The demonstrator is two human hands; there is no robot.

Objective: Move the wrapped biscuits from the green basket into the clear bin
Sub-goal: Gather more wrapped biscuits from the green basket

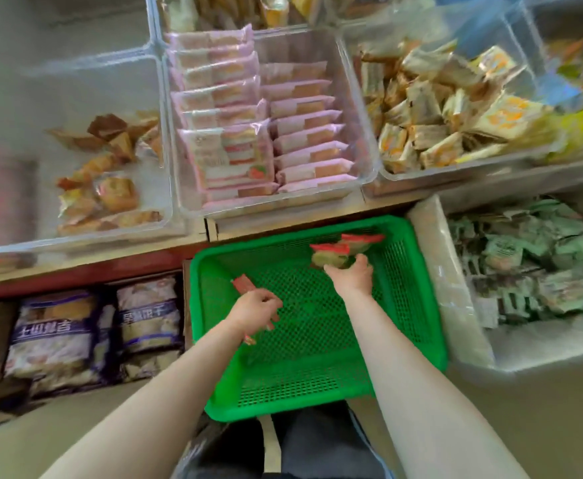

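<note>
The left hand [253, 305] is gripping a red-wrapped biscuit pack [245, 285] over the near-left part of the green basket [317, 402], while the right hand [352, 274], fingers curling, is gathering the last wrapped biscuits [343, 248] at the far right corner. Judging by this, both hands should be taking a firm hold before lifting clear of the rim, then laying the packs flat in the open right row of the clear bin [359, 108], beside the pink packs [221, 108], not dropping them
</note>
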